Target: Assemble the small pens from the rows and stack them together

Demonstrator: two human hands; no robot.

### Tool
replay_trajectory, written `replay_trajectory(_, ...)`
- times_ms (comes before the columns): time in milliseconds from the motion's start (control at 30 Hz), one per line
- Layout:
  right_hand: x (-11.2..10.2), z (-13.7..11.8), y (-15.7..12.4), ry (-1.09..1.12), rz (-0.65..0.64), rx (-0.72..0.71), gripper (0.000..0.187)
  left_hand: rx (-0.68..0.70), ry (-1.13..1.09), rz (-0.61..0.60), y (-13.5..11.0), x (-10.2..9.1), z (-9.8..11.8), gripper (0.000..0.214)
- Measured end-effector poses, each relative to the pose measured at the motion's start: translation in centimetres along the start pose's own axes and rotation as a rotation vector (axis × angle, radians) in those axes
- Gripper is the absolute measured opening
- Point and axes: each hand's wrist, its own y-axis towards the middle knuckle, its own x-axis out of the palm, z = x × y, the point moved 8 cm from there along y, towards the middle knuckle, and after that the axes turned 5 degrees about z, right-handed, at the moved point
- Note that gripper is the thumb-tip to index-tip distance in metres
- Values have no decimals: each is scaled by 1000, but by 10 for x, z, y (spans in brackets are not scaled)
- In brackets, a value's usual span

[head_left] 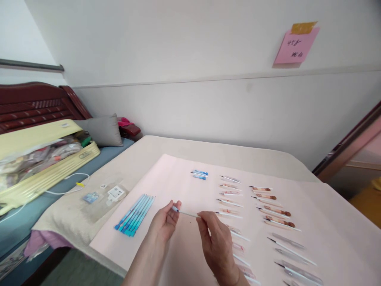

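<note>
My left hand (pixel 164 220) is closed on a short pale-blue pen part (pixel 175 208) with a dark end. A thin white pen refill (pixel 188 214) runs from that part across to my right hand (pixel 216 243), whose thumb and fingertips pinch the refill's other end. Whether the refill sits inside the pale part or only touches it, I cannot tell. To the left of my hands lies a row of several blue and turquoise pens (pixel 135 215). Beyond my hands are blue pen barrels (pixel 200 173) with a white refill between them.
Columns of pen barrels paired with refills (pixel 230 200) lie at right, some with brown figures (pixel 278 211), others clear grey (pixel 293 248). Clear plastic packaging (pixel 114 194) rests left of the pink sheet (pixel 175 167). A yellow box of bags (pixel 44 159) stands on the bed beyond.
</note>
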Motion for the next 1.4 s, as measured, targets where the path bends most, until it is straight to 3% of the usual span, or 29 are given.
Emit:
replay_trajectory(267,27,-7,-9,-88,-93,-75,15,101,39,-93,-7,4,-9,17)
replay_trajectory(467,33,9,-11,-223,-114,0,23,123,68,-130,-12,5,-17,14)
replay_trajectory(633,38,13,-15,-268,-105,-41,25,118,47,-159,-18,10,-21,12)
replay_trajectory(867,57,-13,-31,-292,-164,-219,25,51,-67,-75,-11,2,-22,13)
replay_trajectory(967,54,-17,-25,-233,-197,-212,23,9,-91,-89,-11,3,-13,13)
replay_trajectory(1067,46,8,-1,-251,-238,-81,21,-40,-115,-95,-13,5,-4,14)
replay_trajectory(1167,49,59,37,-534,-313,103,26,-86,-101,-107,-16,9,-1,17)
replay_trajectory(1233,64,94,58,-732,-458,171,28,-109,-88,-118,-19,11,-2,19)
replay_trajectory(1400,103,145,91,-816,-556,222,26,-159,-104,-129,-23,15,-2,21)
